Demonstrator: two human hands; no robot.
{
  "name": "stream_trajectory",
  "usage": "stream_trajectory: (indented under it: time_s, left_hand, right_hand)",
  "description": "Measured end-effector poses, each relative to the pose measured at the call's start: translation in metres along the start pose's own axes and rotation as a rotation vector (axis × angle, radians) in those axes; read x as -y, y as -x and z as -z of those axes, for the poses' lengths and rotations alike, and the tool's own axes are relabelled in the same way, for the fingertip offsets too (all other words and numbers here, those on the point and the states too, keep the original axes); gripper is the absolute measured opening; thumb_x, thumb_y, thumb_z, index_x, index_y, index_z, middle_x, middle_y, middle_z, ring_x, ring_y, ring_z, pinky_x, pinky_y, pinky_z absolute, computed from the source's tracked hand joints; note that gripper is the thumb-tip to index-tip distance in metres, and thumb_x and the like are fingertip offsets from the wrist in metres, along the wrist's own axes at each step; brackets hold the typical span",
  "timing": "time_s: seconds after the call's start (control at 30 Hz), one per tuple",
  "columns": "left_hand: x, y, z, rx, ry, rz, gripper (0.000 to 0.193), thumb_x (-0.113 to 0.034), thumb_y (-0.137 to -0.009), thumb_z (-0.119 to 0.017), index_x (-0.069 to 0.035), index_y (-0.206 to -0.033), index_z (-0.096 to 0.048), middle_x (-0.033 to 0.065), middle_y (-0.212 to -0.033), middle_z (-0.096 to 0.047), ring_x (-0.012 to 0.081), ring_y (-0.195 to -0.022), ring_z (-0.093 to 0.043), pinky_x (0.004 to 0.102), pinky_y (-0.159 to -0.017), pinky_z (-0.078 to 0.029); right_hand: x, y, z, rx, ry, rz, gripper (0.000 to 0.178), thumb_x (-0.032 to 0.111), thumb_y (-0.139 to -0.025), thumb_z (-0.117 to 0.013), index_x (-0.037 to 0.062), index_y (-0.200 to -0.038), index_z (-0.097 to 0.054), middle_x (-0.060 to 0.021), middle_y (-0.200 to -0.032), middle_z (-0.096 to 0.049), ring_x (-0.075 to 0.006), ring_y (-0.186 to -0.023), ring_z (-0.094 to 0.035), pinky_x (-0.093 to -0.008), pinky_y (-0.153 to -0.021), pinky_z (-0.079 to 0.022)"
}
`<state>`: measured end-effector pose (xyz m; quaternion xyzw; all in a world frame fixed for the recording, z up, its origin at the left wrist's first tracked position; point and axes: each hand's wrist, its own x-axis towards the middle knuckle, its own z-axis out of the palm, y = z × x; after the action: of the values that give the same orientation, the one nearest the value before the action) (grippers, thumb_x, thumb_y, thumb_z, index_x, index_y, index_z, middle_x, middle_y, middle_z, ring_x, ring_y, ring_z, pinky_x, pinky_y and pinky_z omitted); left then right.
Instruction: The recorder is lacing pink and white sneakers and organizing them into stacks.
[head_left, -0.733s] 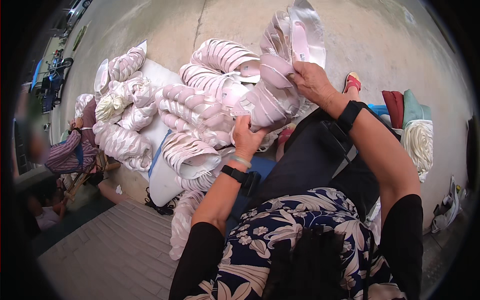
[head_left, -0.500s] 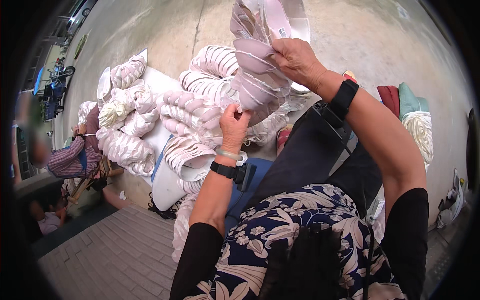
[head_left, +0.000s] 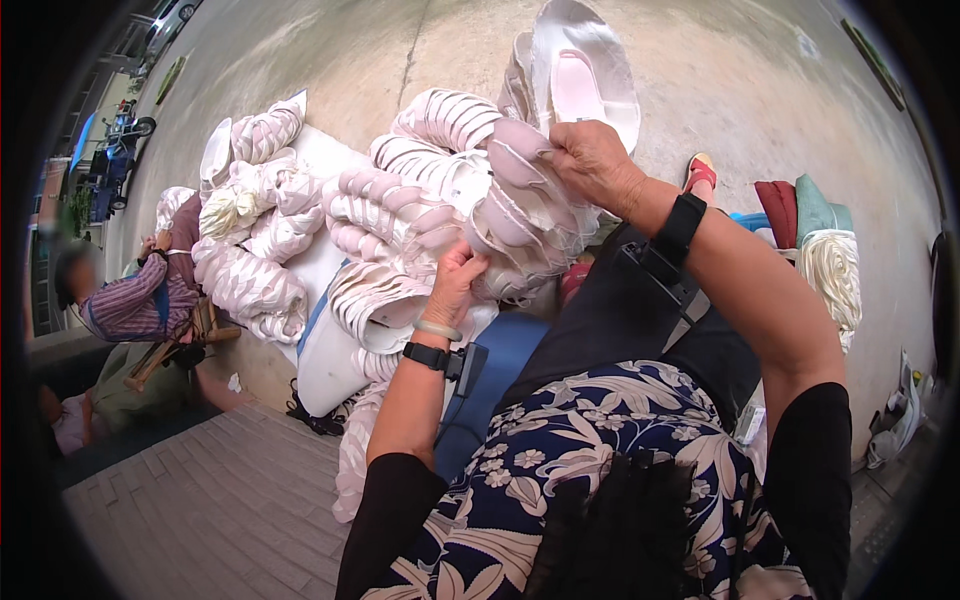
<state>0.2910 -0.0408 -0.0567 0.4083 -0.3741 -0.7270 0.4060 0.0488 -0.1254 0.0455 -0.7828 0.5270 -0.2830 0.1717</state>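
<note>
A string of pale pink and white shoe uppers [head_left: 515, 207] hangs in front of me, the pieces nested one behind another. My right hand [head_left: 598, 165] is closed on the string near its top. Just beyond that hand, a white upper with a pink insole [head_left: 578, 85] faces me, standing upright. Lower down, my left hand [head_left: 458, 283] has thumb and fingers pinched at the near lower edge of the same string. Whether a thread or an upper's edge lies in that pinch is too small to tell. Thin loose threads trail below the uppers.
Several bundles of similar uppers [head_left: 255, 275] are heaped on a white board [head_left: 322, 375] to the left. A person [head_left: 140, 300] in a striped top sits at far left. Red cloth [head_left: 777, 212], green cloth [head_left: 822, 215] and a cream bundle [head_left: 832, 275] lie right.
The string has come down and fanned apart, and the white upper at its far end now shows its pink insole. Both hands have moved slightly lower.
</note>
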Motion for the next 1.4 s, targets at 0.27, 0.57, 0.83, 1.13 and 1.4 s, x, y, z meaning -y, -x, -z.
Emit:
stream_trajectory:
  time_s: [0.27, 0.57, 0.83, 1.13, 1.4]
  left_hand:
    - [0.029, 0.002, 0.052, 0.032, 0.177, 0.249, 0.032, -0.015, -0.084, -0.057, 0.002, -0.111, -0.053, 0.0086, -0.106, -0.060, 0.0159, -0.098, -0.057, 0.0289, -0.089, -0.042]
    - [0.050, -0.017, 0.049, -0.184, -0.454, 0.168, 0.031, -0.030, -0.082, -0.063, -0.003, -0.095, -0.057, 0.0052, -0.088, -0.062, 0.0150, -0.075, -0.058, 0.0317, -0.068, -0.045]
    - [0.007, 0.005, -0.054, -0.212, -1.382, -0.561, 0.087, -0.039, -0.063, -0.074, 0.001, -0.129, -0.033, 0.0214, -0.123, -0.042, 0.0369, -0.112, -0.041, 0.0449, -0.096, -0.031]
    - [0.003, -0.024, -0.085, -0.205, -1.577, -0.410, 0.104, -0.042, -0.052, -0.079, -0.001, -0.134, -0.028, 0.0207, -0.131, -0.034, 0.0420, -0.116, -0.034, 0.0486, -0.097, -0.029]
    - [-0.020, -0.048, -0.096, -0.005, -1.521, -0.428, 0.109, -0.029, -0.046, -0.084, -0.007, -0.136, -0.027, 0.0218, -0.138, -0.027, 0.0415, -0.112, -0.038, 0.0438, -0.087, -0.043]
  right_hand:
    - [-0.016, 0.002, -0.043, 0.321, -0.066, -0.393, 0.031, 0.029, -0.075, -0.060, -0.0018, -0.077, -0.064, -0.0236, -0.077, -0.061, -0.0379, -0.078, -0.059, -0.0420, -0.071, -0.046]
    - [-0.051, 0.010, -0.056, 0.623, -0.114, -0.508, 0.045, 0.023, -0.063, -0.061, -0.0062, -0.098, -0.056, -0.0258, -0.094, -0.061, -0.0371, -0.091, -0.059, -0.0377, -0.078, -0.047]
    - [-0.086, 0.043, -0.065, 0.629, -0.505, -0.578, 0.050, 0.017, -0.059, -0.066, -0.0045, -0.103, -0.054, -0.0205, -0.091, -0.062, -0.0314, -0.087, -0.060, -0.0331, -0.076, -0.048]
    - [-0.067, 0.021, -0.033, 0.730, -0.668, -0.853, 0.031, 0.031, -0.066, -0.063, 0.0018, -0.076, -0.062, -0.0048, -0.064, -0.054, -0.0141, -0.054, -0.047, -0.0273, -0.048, -0.037]
    - [-0.055, 0.023, -0.030, 0.628, -0.874, -0.971, 0.027, 0.037, -0.073, -0.060, 0.0139, -0.060, -0.053, 0.0060, -0.057, -0.045, -0.0044, -0.049, -0.035, -0.0202, -0.045, -0.028]
